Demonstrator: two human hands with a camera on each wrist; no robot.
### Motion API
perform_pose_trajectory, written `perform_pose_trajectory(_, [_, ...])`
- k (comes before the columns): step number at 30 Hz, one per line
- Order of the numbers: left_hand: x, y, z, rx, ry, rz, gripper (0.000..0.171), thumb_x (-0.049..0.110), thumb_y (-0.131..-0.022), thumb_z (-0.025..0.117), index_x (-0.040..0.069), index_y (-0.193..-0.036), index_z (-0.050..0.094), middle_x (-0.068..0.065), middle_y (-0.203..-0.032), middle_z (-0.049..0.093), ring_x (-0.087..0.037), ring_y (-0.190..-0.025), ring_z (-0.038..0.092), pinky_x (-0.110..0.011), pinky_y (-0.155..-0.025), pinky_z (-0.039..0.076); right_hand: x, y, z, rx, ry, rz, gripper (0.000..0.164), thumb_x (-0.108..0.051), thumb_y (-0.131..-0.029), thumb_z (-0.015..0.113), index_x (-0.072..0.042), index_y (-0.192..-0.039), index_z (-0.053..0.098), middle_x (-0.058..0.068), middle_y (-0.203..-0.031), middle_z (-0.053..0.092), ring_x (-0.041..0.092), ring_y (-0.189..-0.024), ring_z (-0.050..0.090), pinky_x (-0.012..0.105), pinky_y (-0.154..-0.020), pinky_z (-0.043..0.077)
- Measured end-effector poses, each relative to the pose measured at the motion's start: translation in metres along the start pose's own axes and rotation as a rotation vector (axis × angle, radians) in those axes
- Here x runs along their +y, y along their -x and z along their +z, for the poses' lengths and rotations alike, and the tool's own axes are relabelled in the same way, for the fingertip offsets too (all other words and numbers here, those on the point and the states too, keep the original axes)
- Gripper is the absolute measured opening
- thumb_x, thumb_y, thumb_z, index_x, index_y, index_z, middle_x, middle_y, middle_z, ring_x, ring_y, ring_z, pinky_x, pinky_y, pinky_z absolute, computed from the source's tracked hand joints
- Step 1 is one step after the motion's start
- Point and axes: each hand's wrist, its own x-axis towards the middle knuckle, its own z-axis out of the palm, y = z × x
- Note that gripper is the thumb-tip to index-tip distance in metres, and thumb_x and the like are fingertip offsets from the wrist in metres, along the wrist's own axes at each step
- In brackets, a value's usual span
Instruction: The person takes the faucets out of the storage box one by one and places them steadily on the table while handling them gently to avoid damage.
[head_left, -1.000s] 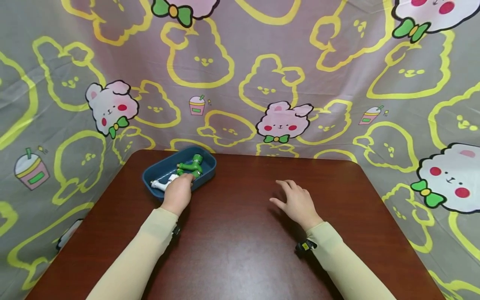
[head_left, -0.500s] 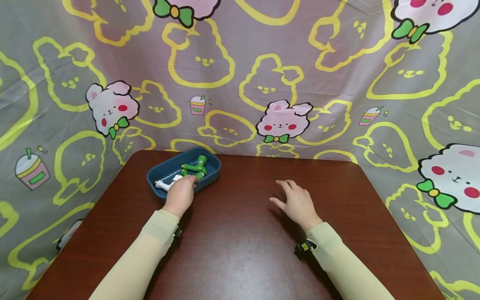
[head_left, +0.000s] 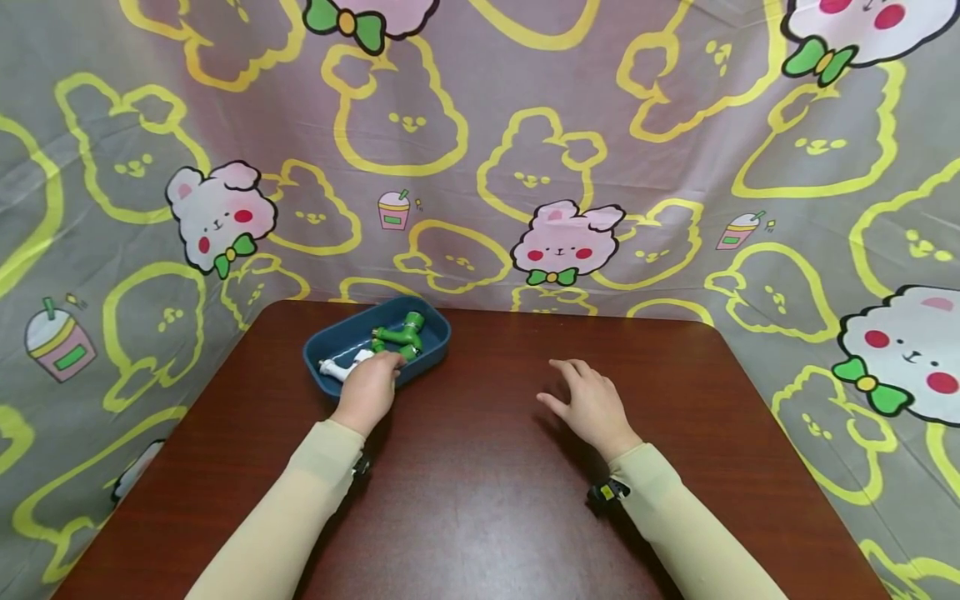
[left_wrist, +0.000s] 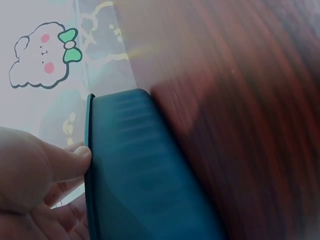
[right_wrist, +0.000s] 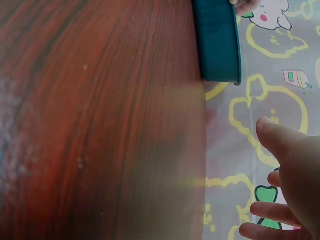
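Note:
My left hand (head_left: 367, 392) pinches the near rim of a dark blue plastic tray (head_left: 429, 358) at the back left of the table. In the left wrist view the thumb (left_wrist: 79, 161) presses the outer side of the rim, and the other fingers lie behind it, inside. The tray holds green plastic taps (head_left: 409, 335) and a white tap (head_left: 336, 370), partly hidden by my hand. To the right, my right hand (head_left: 592, 406) hovers over the table, fingers spread and slightly bent, holding nothing. The right wrist view shows it apart from the tray (right_wrist: 217, 45).
The brown wooden table (head_left: 480, 492) extends around both arms. A grey cloth (head_left: 465, 192) with yellow bear outlines and bunny faces hangs along the back and both sides, close behind the tray.
The tray, with the taps in it, has slid a little to the right along with my left hand. My right hand has stayed almost still.

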Motion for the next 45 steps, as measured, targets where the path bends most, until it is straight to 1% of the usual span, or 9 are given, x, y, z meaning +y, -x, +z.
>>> perform_pose_trajectory(11, [0.008,0.000,0.005,0.001,0.004,0.036,0.016,-0.003,-0.093,0.067,0.001,-0.108,0.074,-0.014,-0.100,0.075,-0.034,-0.092,0.073,-0.048,-0.082,0.058,0.003,0.000,0.001,-0.010,0.001,0.001,0.063,-0.051,-0.092,0.074,-0.013,-0.140,0.061,0.015,-0.133,0.065,0.036,-0.119,0.066,0.058,-0.095,0.053])
perform_pose_trajectory(19, [0.014,0.000,0.008,0.005,0.008,0.072,0.015,-0.002,-0.094,0.068,0.002,-0.107,0.074,-0.013,-0.100,0.074,-0.034,-0.093,0.072,-0.047,-0.082,0.059,-0.002,-0.002,-0.001,0.012,-0.008,-0.019,0.061,-0.049,-0.092,0.076,-0.013,-0.139,0.063,0.014,-0.132,0.066,0.036,-0.119,0.066,0.058,-0.096,0.052])
perform_pose_trajectory(26, [0.018,0.001,0.009,-0.037,0.028,0.083,0.015,-0.001,-0.096,0.067,0.003,-0.110,0.074,-0.013,-0.105,0.074,-0.032,-0.097,0.072,-0.046,-0.086,0.059,-0.007,-0.001,-0.003,0.008,-0.009,-0.026,0.060,-0.047,-0.091,0.077,-0.012,-0.138,0.063,0.014,-0.132,0.066,0.035,-0.117,0.067,0.057,-0.095,0.053])
perform_pose_trajectory(34, [0.021,0.000,0.012,-0.031,0.037,0.108,0.015,0.000,-0.096,0.068,0.003,-0.109,0.074,-0.014,-0.106,0.074,-0.033,-0.098,0.072,-0.046,-0.087,0.058,-0.009,-0.005,-0.001,0.049,-0.015,-0.058,0.060,-0.047,-0.090,0.078,-0.012,-0.137,0.064,0.013,-0.129,0.068,0.034,-0.115,0.068,0.056,-0.093,0.054])
perform_pose_trajectory(39, [0.024,-0.001,0.014,-0.026,0.041,0.133,0.014,0.000,-0.095,0.069,0.003,-0.107,0.074,-0.013,-0.104,0.074,-0.032,-0.097,0.072,-0.046,-0.086,0.058,-0.012,-0.007,0.000,0.043,-0.021,-0.047,0.059,-0.046,-0.090,0.078,-0.013,-0.137,0.065,0.013,-0.129,0.068,0.033,-0.116,0.067,0.056,-0.095,0.053])
perform_pose_trajectory(45, [0.028,-0.001,0.015,-0.037,0.052,0.142,0.013,0.000,-0.095,0.069,0.004,-0.107,0.074,-0.012,-0.105,0.075,-0.030,-0.096,0.072,-0.044,-0.086,0.059,-0.015,-0.010,0.002,0.029,-0.037,-0.044,0.059,-0.047,-0.091,0.077,-0.013,-0.138,0.064,0.013,-0.130,0.067,0.033,-0.118,0.067,0.056,-0.097,0.053])
